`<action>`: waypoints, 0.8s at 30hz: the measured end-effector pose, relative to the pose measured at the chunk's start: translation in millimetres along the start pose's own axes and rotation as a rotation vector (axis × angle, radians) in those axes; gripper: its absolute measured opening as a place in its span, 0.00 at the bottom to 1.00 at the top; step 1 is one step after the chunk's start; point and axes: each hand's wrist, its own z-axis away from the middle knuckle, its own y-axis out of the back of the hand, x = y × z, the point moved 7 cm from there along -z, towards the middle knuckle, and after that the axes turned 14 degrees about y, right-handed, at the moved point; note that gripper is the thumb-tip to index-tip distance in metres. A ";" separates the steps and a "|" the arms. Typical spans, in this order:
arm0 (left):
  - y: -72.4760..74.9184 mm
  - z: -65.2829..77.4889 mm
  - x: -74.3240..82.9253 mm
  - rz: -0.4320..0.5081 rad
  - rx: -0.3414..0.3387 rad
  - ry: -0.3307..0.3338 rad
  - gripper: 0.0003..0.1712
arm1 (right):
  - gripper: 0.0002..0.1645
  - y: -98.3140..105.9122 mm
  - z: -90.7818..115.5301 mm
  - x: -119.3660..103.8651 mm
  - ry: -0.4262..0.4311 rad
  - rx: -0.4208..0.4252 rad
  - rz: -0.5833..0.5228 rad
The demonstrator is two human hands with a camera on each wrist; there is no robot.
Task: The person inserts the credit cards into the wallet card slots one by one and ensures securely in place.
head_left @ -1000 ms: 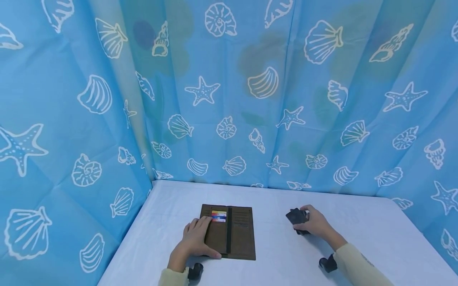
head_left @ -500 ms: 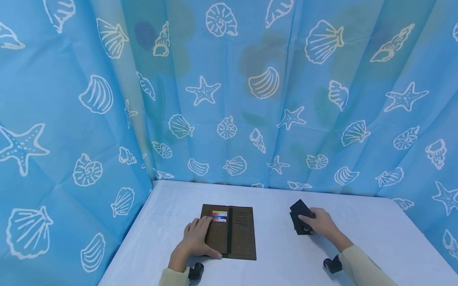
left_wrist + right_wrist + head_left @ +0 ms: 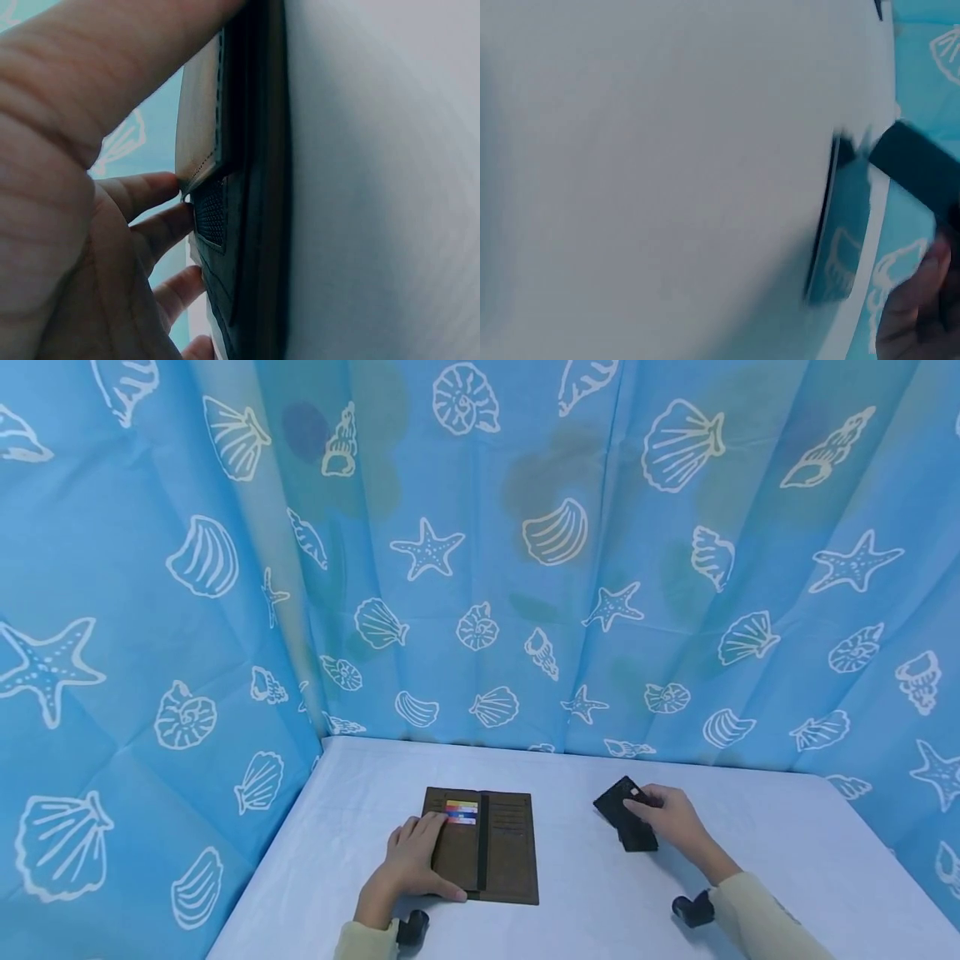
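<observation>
A brown long wallet (image 3: 513, 864) lies unfolded on the table, a dark strap (image 3: 483, 847) down its middle. Colourful cards (image 3: 461, 812) show in its left half. My left hand (image 3: 412, 862) rests on that half, fingers at the left edge and thumb along the bottom; the left wrist view shows several fingertips (image 3: 178, 289) touching it. To the right, my right hand (image 3: 675, 822) pinches a black card (image 3: 617, 800) with a small pale patch. Beneath it is another black card (image 3: 639, 837), which appears as a glossy card (image 3: 841, 240) on the table in the right wrist view.
The white-covered table (image 3: 570, 877) reaches back to a blue curtain (image 3: 480, 568) printed with white shells and starfish. Dark wrist-worn devices (image 3: 693, 910) sit at both sleeves. White cloth lies between the wallet and the black cards.
My right hand shifted right and separated the bunched black cards; one is now raised up and left, apart from the one beneath. My left hand and the wallet stayed put.
</observation>
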 end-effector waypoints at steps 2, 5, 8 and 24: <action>-1.6 -1.2 -1.5 -0.006 -0.001 0.005 0.70 | 0.17 -1.5 -1.3 -5.2 -0.007 0.032 -0.042; -1.0 -1.1 -1.3 -0.003 -0.001 0.003 0.69 | 0.16 -5.6 -5.2 -12.9 -0.005 0.064 -0.094; 1.6 0.8 0.6 0.002 -0.003 0.000 0.70 | 0.18 -10.7 -11.8 -20.1 0.013 0.080 -0.098; 1.1 -1.3 -0.7 -0.014 0.008 -0.019 0.69 | 0.23 -52.7 -42.5 -35.1 -0.065 0.121 -0.198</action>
